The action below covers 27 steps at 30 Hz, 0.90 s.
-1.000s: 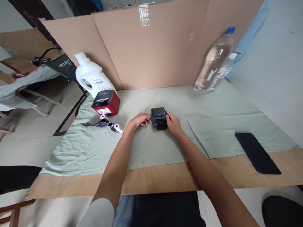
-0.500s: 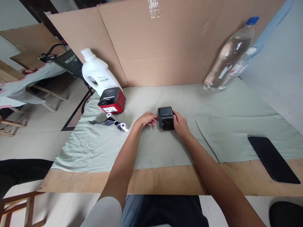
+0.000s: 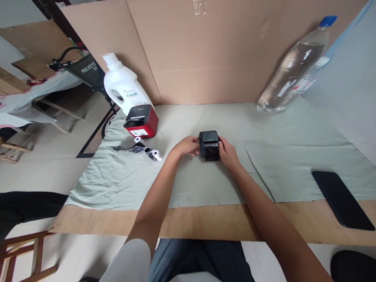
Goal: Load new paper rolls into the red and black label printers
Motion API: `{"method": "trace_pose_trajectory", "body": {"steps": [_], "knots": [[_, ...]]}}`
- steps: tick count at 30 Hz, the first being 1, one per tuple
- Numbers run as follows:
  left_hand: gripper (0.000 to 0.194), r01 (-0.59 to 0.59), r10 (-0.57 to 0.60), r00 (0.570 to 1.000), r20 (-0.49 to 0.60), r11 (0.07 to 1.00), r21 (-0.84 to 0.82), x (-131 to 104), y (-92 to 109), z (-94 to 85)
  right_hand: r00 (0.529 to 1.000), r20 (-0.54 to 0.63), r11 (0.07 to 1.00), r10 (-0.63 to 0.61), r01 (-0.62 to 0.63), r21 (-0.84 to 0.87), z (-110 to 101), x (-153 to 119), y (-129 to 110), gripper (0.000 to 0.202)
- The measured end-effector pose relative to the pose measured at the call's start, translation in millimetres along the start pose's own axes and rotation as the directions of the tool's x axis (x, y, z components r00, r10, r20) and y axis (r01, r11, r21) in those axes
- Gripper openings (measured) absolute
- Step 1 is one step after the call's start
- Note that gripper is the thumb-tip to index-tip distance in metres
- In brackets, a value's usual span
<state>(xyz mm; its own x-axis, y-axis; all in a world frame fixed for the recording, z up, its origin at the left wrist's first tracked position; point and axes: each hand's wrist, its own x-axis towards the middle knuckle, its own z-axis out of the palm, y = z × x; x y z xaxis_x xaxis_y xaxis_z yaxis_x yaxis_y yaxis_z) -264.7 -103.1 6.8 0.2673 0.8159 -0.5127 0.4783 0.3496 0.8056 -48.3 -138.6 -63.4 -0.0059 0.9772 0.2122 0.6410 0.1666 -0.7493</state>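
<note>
While a white jug (image 3: 127, 88) stood at the far left, a red-and-black box (image 3: 149, 124) sat just in front, with small paper rolls (image 3: 156, 155) nearer still on the green cloth (image 3: 188, 188). Then came the left hand (image 3: 188, 145), fingers curled at the left side of the black device (image 3: 209, 145); whether they pinched it, one couldn't tell. Mid-table sat that device, on the cloth, and the right hand (image 3: 229, 153) had its right side gripped! Farther right, a large bottle (image 3: 293, 70) stood by the cardboard (image 3: 211, 51), while a dark phone (image 3: 342, 199) lay at the near right.
</note>
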Motion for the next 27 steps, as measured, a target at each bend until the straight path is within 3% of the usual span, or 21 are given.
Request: {"method": "trace_pose_trajectory", "body": {"steps": [4, 10, 19, 24, 27], "knots": [[0.059, -0.057, 0.058, 0.998, -0.015, 0.997, 0.044, -5.5, 4.0, 3.4, 1.0, 0.012, 1.0, -0.005, 0.005, -0.01, 0.2, 0.0, -0.4, 0.059], [0.05, -0.274, 0.301, 0.949, -0.09, 0.935, 0.226, -0.8, 2.8, 6.8, 1.0, 0.016, 1.0, -0.003, 0.004, -0.031, -1.4, -0.2, -2.5, 0.06], [0.076, -0.263, 0.293, 0.95, -0.109, 0.938, 0.225, 11.1, -5.1, -1.7, 1.0, 0.012, 0.999, -0.011, 0.011, -0.045, -1.0, -1.6, -3.7, 0.059], [0.07, -0.308, 0.326, 0.931, -0.165, 0.943, 0.129, 30.3, -7.9, 5.8, 1.0, 0.011, 0.999, -0.02, 0.02, -0.045, -0.7, -1.1, -5.2, 0.059], [0.067, -0.317, 0.343, 0.918, -0.199, 0.936, 0.153, 38.0, -12.7, 10.9, 0.999, 0.013, 0.998, -0.037, 0.037, -0.056, 0.2, -0.6, -4.6, 0.061]]}}
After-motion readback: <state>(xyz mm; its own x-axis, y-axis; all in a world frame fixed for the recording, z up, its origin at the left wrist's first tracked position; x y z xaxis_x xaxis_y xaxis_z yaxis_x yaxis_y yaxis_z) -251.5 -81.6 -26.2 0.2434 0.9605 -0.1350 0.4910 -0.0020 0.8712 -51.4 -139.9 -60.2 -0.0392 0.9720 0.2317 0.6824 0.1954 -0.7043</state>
